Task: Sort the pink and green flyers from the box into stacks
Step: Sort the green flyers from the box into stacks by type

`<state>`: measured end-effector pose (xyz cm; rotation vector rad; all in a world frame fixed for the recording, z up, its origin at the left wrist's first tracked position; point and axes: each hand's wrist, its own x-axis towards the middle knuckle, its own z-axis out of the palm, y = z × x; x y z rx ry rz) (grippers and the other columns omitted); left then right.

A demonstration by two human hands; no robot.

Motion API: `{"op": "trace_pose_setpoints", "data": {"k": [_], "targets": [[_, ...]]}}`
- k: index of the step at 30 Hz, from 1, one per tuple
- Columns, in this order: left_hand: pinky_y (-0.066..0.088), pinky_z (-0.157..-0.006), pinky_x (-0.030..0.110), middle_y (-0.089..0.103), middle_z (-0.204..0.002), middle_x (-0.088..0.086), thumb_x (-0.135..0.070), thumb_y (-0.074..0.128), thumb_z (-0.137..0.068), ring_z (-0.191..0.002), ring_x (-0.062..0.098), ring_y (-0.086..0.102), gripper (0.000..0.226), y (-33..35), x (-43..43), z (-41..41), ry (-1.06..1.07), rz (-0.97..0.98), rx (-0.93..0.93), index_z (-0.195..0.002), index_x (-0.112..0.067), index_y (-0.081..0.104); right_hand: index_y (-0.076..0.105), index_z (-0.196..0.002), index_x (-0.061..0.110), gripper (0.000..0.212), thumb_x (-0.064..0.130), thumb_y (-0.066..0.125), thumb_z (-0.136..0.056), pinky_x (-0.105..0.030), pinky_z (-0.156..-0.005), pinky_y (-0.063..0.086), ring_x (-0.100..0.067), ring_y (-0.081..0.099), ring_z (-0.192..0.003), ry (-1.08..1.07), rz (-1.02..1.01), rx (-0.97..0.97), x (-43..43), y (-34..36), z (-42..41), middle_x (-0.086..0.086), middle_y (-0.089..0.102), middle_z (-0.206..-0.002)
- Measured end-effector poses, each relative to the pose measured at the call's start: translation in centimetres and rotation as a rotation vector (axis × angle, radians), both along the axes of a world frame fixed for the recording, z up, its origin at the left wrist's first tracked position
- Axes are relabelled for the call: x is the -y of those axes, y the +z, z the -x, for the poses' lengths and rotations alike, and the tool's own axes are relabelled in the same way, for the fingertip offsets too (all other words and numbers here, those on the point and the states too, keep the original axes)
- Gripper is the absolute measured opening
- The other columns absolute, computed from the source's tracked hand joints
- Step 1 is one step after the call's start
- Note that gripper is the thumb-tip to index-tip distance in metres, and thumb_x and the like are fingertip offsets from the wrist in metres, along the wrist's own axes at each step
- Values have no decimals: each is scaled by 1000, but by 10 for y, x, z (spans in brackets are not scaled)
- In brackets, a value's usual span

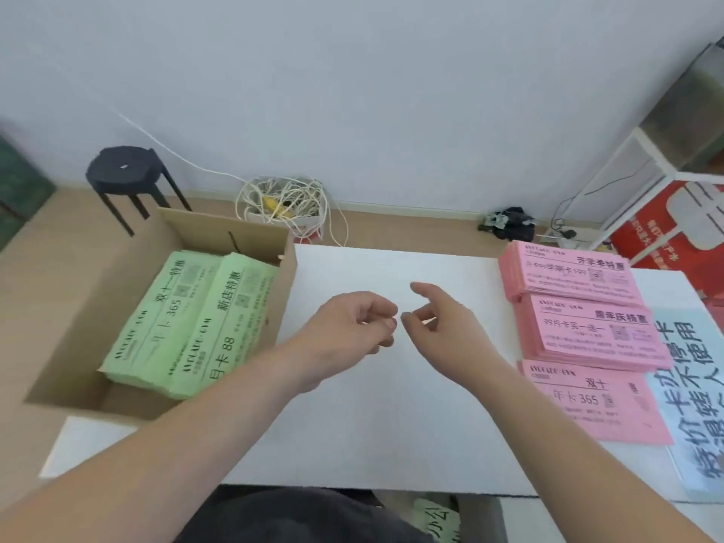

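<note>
Green flyers (184, 319) partly behind the left forearm (235, 397)

Pale wall (352, 92), wood floor (411, 225), black stool (125, 170), white table (372, 405).

The open cardboard box (84, 323) sits to the left of the left grip (352, 327), near it. Inside lie two bundles of green flyers (172, 319), flat, side by side and touching, black print facing up. The pink flyers (587, 335) lie to the right of the right grip (442, 327) on the white worktop (372, 425), in three flat stacks set close together in a row from far to near. The far two are thick and the nearest is thin.
</note>
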<state>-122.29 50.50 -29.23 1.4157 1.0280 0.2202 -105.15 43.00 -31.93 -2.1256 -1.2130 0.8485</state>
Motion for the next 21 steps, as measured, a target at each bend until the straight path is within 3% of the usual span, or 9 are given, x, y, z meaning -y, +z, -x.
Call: {"op": "trace_pose_setpoints", "data": {"k": [3, 5, 8, 11, 14, 17, 21], "targets": [[58, -96, 37, 76, -108, 2, -16, 63, -99, -95, 11, 75, 16, 22, -37, 67, 140, -79, -8, -114, -19, 69, 44, -146, 41, 50, 35, 59, -99, -17, -64, 49, 6, 62, -84, 86, -84, -119, -37, 6, 47, 19, 65, -109], [59, -94, 34, 77, -105, 2, -12, 61, -100, -95, 12, 75, 16, 30, -54, 115, 294, -112, -31, -112, -17, 70, 49, -142, 39, 45, 31, 61, -99, -13, -73, 51, 7, 61, -98, 131, -165, -171, -58, 6, 83, 20, 65, -114], [56, -88, 27, 75, -102, -4, -10, 58, -99, -97, 13, 72, 19, 19, -60, 172, 442, -180, -176, -107, -22, 71, 59, -138, 30, 40, 22, 62, -99, -24, -103, 47, 0, 55, -123, 267, -335, -46, -89, -3, 131, 17, 61, -130], [51, -93, 23, 69, -117, -11, -11, 54, -98, -110, 7, 64, 30, -11, -56, 208, 358, -125, -312, -120, -26, 68, 71, -124, 21, 29, 15, 65, -96, -26, -110, 39, -10, 50, -134, 356, -417, 158, -116, -17, 158, 9, 60, -136], [50, -107, 36, 67, -124, -16, -11, 49, -98, -117, 6, 61, 38, -32, -57, 220, 314, -58, -290, -128, -30, 64, 74, -116, 16, 24, 12, 68, -93, -48, -114, 42, -15, 53, -129, 429, -452, 294, -130, -30, 172, 4, 68, -123], [48, -109, 35, 65, -125, -17, -9, 48, -100, -118, 2, 59, 40, -36, -57, 220, 315, -37, -245, -130, -31, 62, 67, -127, 15, 34, 13, 62, -93, -57, -117, 34, -9, 47, -122, 471, -390, 313, -133, -36, 179, 3, 70, -123], [45, -111, 28, 65, -127, -20, -12, 50, -102, -120, -4, 56, 38, -35, -52, 220, 305, -166, -234, -134, -31, 62, 48, -150, 34, 57, 25, 50, -94, -44, -128, 7, -15, 46, -135, 514, -287, 413, -128, -43, 180, 7, 56, -146]]}}
